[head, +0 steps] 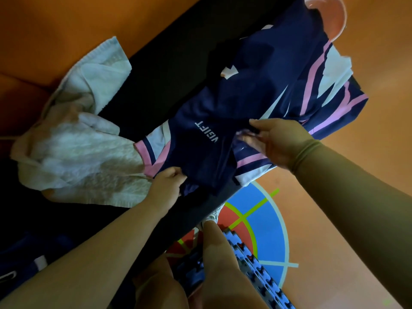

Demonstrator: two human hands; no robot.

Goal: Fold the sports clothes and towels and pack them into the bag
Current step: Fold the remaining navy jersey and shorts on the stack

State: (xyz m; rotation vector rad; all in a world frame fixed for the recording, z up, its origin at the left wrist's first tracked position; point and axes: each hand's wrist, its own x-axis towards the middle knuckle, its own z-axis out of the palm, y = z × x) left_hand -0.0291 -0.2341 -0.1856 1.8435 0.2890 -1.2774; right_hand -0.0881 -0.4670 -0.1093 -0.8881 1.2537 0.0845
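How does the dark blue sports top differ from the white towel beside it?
The sports top is navy with pink and white stripes and looks smooth; the towel is plain white and fluffy. The sports top lies fairly flat, gripped by the left hand and right hand; the towel lies crumpled, held by neither. Both are cloth lying on the black surface.

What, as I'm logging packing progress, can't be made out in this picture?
All in the head view:
The right hand: its fingertips are motion-blurred, so its hold on the navy jersey is unclear.
A dark blue item, bottom left: it is dim and cut off by the left edge; possibly the bag.
The pink bowl: it is cut by the top edge and partly covered by the jersey.
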